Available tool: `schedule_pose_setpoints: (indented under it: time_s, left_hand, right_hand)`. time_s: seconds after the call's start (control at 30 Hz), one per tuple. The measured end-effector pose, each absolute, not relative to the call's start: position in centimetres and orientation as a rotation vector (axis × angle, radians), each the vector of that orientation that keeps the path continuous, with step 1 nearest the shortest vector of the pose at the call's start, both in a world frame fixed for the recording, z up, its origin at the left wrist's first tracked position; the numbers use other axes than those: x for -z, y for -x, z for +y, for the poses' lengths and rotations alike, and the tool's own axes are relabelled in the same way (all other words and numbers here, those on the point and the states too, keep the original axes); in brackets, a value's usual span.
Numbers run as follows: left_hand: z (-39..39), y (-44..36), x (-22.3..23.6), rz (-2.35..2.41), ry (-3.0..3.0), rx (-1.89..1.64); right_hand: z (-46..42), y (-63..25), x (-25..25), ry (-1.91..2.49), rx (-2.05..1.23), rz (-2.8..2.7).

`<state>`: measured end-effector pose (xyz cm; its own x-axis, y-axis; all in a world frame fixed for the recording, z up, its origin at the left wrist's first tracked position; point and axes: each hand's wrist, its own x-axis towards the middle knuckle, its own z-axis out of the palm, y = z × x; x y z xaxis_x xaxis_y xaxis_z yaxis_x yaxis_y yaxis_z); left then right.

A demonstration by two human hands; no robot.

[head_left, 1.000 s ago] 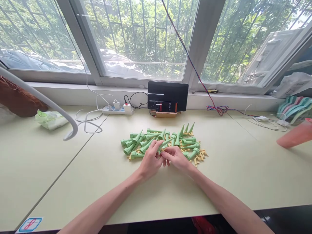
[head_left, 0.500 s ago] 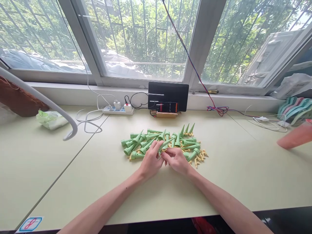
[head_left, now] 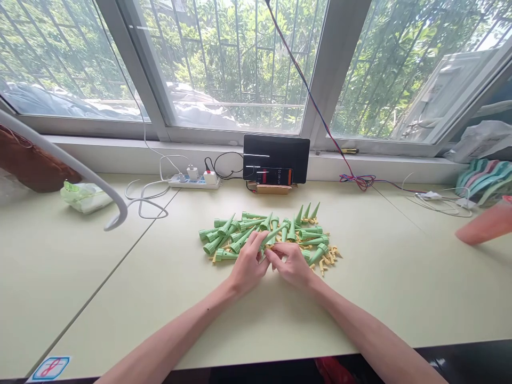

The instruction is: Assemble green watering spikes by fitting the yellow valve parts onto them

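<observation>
My left hand (head_left: 248,265) is closed round a green plant watering spike (head_left: 274,233), whose tip points up and to the right. My right hand (head_left: 294,264) meets it, fingertips pinched on a small yellow valve piece (head_left: 269,247) at the spike's wide end. Fingers hide most of that joint, so I cannot tell how far the piece sits in. Around and behind both hands lies a heap of green spikes (head_left: 226,226). Loose yellow pieces (head_left: 331,256) are scattered at its right edge, and three spikes (head_left: 307,210) stand upright at the back right.
Behind the heap a phone (head_left: 275,176) leans on a black tablet (head_left: 277,146). A power strip (head_left: 194,181) with white cables is to its left. A white curved bar (head_left: 80,162) juts in at left; a reddish cup (head_left: 484,221) lies tilted at right.
Both hands stay at the same spot over the heap, with only a slight shift of the right fingers at the spike's wide end.
</observation>
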<state>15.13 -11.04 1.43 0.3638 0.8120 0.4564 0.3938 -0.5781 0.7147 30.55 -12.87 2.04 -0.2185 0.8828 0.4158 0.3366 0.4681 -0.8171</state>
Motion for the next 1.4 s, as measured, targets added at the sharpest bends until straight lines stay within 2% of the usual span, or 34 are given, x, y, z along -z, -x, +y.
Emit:
schedule_pose_setpoints:
  time_s: [0.53,0.73,1.4]
  left_hand:
    - [-11.4,-15.3,-1.6,1.024,-2.006,-1.074]
    - [-11.6,-15.4,-1.9,0.978,-1.982,-1.1]
    - [-11.3,-15.2,-1.7,1.05,-2.032,-1.109]
  right_hand:
    - [-12.2,-30.6,-1.8,0.78,-1.47,-1.391]
    - [-12.3,-30.6,-2.0,0.775,-1.642,-1.272]
    - [-12.3,-30.3,-2.0,0.796,-1.439,-1.415]
